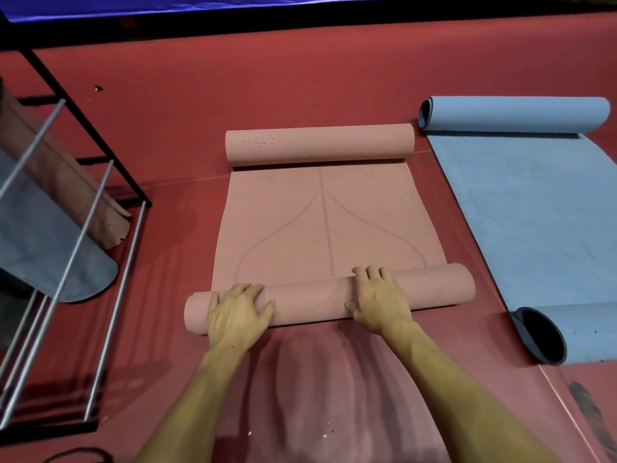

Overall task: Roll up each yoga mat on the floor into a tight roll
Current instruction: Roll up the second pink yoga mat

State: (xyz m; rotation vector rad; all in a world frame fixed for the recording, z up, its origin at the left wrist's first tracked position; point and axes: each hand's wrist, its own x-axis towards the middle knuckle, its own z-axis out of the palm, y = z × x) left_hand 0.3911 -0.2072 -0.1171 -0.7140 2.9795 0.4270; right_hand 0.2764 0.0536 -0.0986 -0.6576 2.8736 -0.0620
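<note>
A pink yoga mat (320, 228) lies in the middle of the red floor (233, 95), and everything else sits around it. Its near end is wound into a thick roll (314, 295), and its far end is curled into a second roll (319, 144); the flat stretch between them shows faint curved lines and a centre line. Both hands press on the near roll. The left hand (238, 314) sits toward the roll's left end, palm down, fingers (253, 290) bent over the top of it. The right hand (380, 300) sits right of the roll's middle, fingers (370, 274) likewise curved over the crest, with the tips reaching the flat part of the mat. Neither hand closes fully round the roll.

To the right of the pink mat lies a blue yoga mat (521, 212), just beside it, with both of its ends curling up. To the left of the pink mat stands a black metal rack (100, 182) with silver bars, with a blue mat and a pinkish-brown mat draped in it. Beyond the pink mat, at the far edge of the floor, runs a blue sheet (233, 5).
</note>
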